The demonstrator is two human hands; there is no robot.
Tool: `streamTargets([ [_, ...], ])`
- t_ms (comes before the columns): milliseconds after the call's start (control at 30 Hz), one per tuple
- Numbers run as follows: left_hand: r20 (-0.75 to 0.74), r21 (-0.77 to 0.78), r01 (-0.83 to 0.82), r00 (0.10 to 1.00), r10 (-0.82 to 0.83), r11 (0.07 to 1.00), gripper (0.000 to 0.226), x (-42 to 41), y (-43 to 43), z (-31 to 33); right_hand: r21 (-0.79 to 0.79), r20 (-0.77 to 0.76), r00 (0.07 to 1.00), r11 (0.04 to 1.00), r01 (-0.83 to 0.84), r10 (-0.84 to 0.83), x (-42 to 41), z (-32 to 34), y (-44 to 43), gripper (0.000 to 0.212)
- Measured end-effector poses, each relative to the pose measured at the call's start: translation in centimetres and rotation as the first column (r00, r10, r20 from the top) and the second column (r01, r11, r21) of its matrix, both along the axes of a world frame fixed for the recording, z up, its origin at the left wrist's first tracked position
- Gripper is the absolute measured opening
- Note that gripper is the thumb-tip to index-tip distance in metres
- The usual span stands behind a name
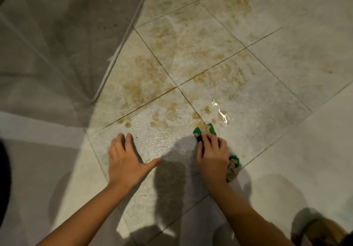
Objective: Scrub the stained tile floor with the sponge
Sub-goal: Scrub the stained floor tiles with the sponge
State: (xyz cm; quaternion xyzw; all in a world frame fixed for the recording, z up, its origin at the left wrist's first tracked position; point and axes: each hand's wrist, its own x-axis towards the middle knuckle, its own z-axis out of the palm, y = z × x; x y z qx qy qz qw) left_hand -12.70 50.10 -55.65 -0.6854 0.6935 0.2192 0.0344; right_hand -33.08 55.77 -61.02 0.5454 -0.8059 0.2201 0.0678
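- Right grip (212,154) is down on the sponge (208,129), fingers curled over it and grasping it, pressing it onto the floor (286,35).
- The sponge is green with a tan, dirtied face. One end pokes out past the fingertips and the other bulges out behind the heel of the hand.
- It sits on a wet tile, right at a grout line (193,110) that runs away from its far end.
- Just beyond the sponge, a shade to the right, a puddle (222,115) catches the light in a bright glint.
- Further out from the sponge, ahead and to the left, brown stains (141,85) spread across several tiles, thickest along the grout.
- Left of the sponge, well apart from it, left grip (126,159) lies flat on the floor, released: fingers straight, thumb splayed towards the sponge, holding nothing.
- Between the sponge and that flat hand the tile shines wet, with a dark shadow across it.
- Far left of the sponge and beyond it stands a cloudy panel (57,35) with a pale edge strip (122,43) meeting the floor.
- Nearer than the sponge, down to its right, a brown shape (321,230) shows at the frame edge; I cannot tell what it is.
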Motion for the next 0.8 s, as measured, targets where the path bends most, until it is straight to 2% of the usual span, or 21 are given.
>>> streamTargets([
  [100,-0.029,0.019,-0.028,0.999,0.029,0.999,0.128,-0.9,-0.2,0.0,0.016,0.021,0.992,0.992,-0.121,0.121,-1.1,0.4,1.3,0.032],
  [167,0.024,0.039,-0.016,1.000,0.015,0.999,0.127,-1.5,-0.6,-0.1,0.042,0.001,0.995,0.994,-0.096,0.096,-2.4,0.6,2.6,0.033],
  [267,0.061,0.066,-0.019,0.998,0.015,0.998,0.126,-1.6,-1.0,-0.3,0.051,0.012,1.000,0.999,-0.004,0.003,-4.1,0.7,4.0,0.035],
  [333,0.059,0.066,-0.018,0.998,0.014,0.998,0.127,-1.6,-0.9,-0.4,0.069,0.063,0.991,0.991,0.111,-0.115,-4.7,0.7,3.7,0.034],
  [433,0.056,0.062,-0.010,0.998,0.007,0.998,0.127,-1.6,-0.8,-0.5,0.109,0.154,0.925,0.936,0.333,-0.347,-4.6,0.9,1.6,0.025],
  [500,0.050,0.063,-0.007,0.999,0.004,0.998,0.127,-1.5,-0.9,-0.4,0.140,0.177,0.895,0.910,0.389,-0.410,-4.0,1.3,-0.4,0.024],
  [567,0.022,0.053,-0.018,1.000,0.016,0.998,0.127,-1.5,-0.9,-0.4,0.159,0.181,0.920,0.933,0.322,-0.348,-3.2,1.6,-1.7,0.024],
  [633,-0.017,0.045,-0.035,0.999,0.036,0.998,0.127,-1.3,-1.0,-0.4,0.140,0.113,0.980,0.979,0.148,-0.165,-2.2,1.6,-1.3,0.027],
  [700,-0.040,0.038,-0.048,0.998,0.049,0.998,0.128,-1.1,-1.2,-0.4,0.158,0.083,0.997,0.987,-0.005,-0.008,-1.9,1.4,0.7,0.037],
  [800,-0.068,0.038,-0.077,0.995,0.079,0.996,0.130,-0.9,-1.2,-0.5,0.192,0.050,0.998,0.980,-0.049,0.040,-3.6,1.4,3.8,0.043],
])
